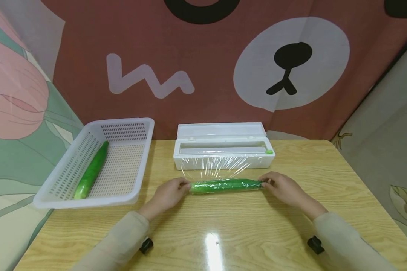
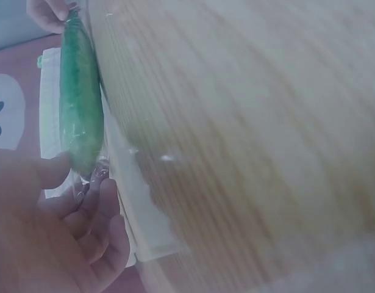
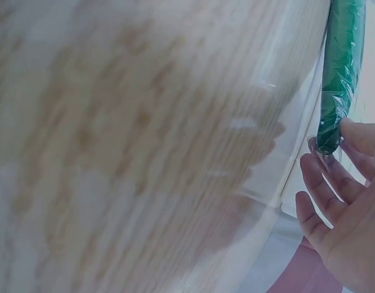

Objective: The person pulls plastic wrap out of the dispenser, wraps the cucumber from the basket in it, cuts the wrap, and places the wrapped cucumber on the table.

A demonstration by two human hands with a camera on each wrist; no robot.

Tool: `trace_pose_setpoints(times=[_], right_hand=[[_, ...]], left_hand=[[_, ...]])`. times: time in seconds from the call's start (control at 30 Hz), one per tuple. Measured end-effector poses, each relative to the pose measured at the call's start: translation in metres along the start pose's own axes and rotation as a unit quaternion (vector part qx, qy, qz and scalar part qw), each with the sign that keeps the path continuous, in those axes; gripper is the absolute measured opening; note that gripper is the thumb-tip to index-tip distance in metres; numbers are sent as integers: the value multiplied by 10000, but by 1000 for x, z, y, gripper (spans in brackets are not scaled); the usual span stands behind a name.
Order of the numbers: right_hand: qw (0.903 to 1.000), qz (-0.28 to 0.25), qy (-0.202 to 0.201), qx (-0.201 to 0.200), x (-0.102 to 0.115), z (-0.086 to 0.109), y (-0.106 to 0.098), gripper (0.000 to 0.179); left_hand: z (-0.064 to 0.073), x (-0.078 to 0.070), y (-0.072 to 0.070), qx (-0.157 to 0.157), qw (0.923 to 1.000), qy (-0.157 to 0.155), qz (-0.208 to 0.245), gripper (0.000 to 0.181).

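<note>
A green cucumber [image 1: 225,185] lies crosswise in front of me, wrapped in clear cling film [image 1: 217,165] that stretches back to a white dispenser box [image 1: 224,162]. My left hand [image 1: 171,192] pinches the film at the cucumber's pale left end. At the dark right end, my right hand [image 1: 285,189] pinches it between thumb and fingers. In the left wrist view the left thumb and fingers [image 2: 92,226] close on gathered film just past the cucumber's tip. The right wrist view shows the right thumb on the film-covered end, other fingers [image 3: 321,189] loosely bent.
A white perforated basket [image 1: 140,165] stands at the left, with another cucumber [image 1: 92,171] inside. The dispenser's lid [image 1: 220,130] is raised, and a small green slider [image 1: 269,152] sits at its right front edge. Behind the wooden table [image 1: 257,233] hangs a patterned cloth.
</note>
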State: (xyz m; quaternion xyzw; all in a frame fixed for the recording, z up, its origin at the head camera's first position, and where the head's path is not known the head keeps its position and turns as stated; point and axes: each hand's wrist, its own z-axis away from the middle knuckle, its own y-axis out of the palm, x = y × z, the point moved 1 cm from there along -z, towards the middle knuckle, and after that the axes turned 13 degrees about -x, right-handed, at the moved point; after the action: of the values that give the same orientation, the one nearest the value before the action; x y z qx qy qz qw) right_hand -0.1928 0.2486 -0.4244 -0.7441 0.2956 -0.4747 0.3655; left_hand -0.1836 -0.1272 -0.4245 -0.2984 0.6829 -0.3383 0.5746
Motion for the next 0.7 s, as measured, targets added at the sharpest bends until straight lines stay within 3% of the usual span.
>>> trace_pose_setpoints(times=[0.27, 0.47, 0.57, 0.7], right_hand=[[9999, -135, 80, -12, -3, 1, -2, 23], [9994, -297, -45, -147, -6, 4, -3, 15], [9993, -320, -46, -164, -7, 5, -3, 15], [9993, -354, 51, -126, -6, 6, -3, 16]], left_hand=[[0, 3, -5, -289, 9995, 28, -143, 29], [2, 2, -10, -695, 9948, 736, -78, 22], [3, 1, -9, -595, 9937, 947, 29, 18], [4, 2, -7, -415, 9945, 950, 151, 24]])
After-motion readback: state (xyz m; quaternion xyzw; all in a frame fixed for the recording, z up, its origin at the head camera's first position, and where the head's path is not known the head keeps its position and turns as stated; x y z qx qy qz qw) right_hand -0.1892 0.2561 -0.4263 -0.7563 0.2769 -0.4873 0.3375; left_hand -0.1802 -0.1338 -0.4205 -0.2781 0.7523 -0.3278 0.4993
